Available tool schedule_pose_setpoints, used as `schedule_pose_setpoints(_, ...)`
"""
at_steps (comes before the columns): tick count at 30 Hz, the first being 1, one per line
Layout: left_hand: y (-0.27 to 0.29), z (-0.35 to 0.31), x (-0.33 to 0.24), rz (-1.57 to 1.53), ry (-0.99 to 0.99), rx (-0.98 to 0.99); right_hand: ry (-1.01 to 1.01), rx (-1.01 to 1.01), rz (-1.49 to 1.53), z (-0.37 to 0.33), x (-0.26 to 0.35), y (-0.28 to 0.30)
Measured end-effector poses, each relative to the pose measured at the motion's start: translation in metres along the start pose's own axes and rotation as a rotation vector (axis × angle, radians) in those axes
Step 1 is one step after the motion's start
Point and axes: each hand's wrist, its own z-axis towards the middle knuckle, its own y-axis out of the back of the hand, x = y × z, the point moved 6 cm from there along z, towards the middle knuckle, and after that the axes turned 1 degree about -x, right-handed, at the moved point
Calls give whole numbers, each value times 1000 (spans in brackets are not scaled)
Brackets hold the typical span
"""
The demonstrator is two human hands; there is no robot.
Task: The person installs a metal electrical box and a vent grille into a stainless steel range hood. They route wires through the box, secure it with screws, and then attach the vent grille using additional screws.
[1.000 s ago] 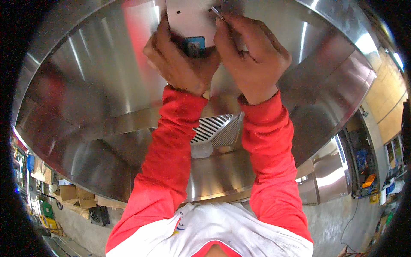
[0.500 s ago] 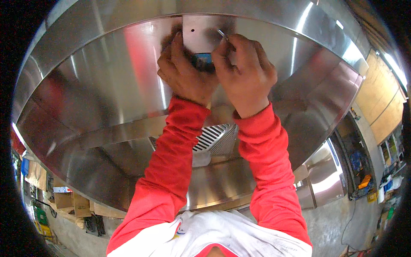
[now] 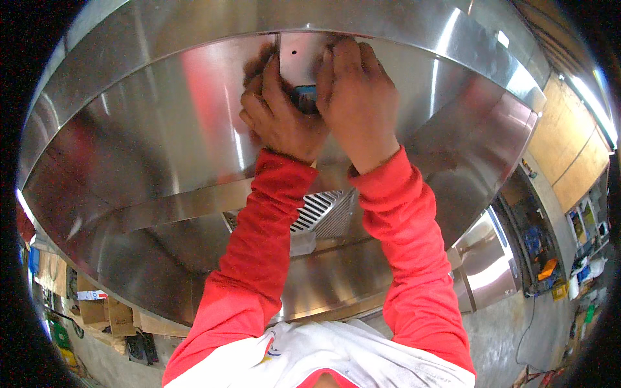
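Observation:
A small pale metal plate (image 3: 299, 59) with a dark round hole lies against the shiny sheet-metal wall of a large hood (image 3: 149, 123). My left hand (image 3: 281, 119) is closed around the plate's left and lower edge, its fingertips at the metal. Under the plate, between my hands, shows a small blue-edged dark part (image 3: 305, 97), mostly covered. My right hand (image 3: 359, 97) presses at the plate's upper right with its fingers pinched together. A thin silver pin-like piece was in that pinch; the fingers now hide it.
Beneath my forearms sits a slotted metal vent (image 3: 317, 210) inside the hood. Cardboard boxes (image 3: 107, 310) stand at the lower left. To the right are a stainless cabinet (image 3: 485, 265), shelves of clutter (image 3: 585, 246) and an orange object (image 3: 548, 269).
My right hand has moved up and slightly left onto the plate, and the silver piece in its fingers no longer shows. My left hand keeps its hold.

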Motion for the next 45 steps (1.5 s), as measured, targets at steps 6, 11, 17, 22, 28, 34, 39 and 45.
schedule_pose_setpoints(6, -3, 1, 6, -107, -62, 71, 1, -61, 90, -7, -1, -14)
schedule_pose_setpoints(11, 4, 4, 16, -84, -170, 305, -15, -54, 175, -8, -8, -25)
schedule_pose_setpoints(17, 54, -56, 39, -65, -174, 547, -21, -94, 210, -8, -15, -29)
schedule_pose_setpoints(22, 55, -118, 74, 14, -49, 661, 88, -127, 177, -8, -12, -27)
schedule_pose_setpoints(28, 52, -127, 77, 51, -58, 660, 55, -231, 195, -5, -12, -21)
schedule_pose_setpoints(34, 51, -125, 72, 89, -78, 580, -51, -336, 158, -7, -4, -26)
schedule_pose_setpoints(39, 62, -89, 47, 117, -103, 740, -160, -382, 190, -15, -2, -29)
schedule_pose_setpoints(45, 151, 102, -14, 40, -554, 257, -196, -283, 229, -16, -7, -45)
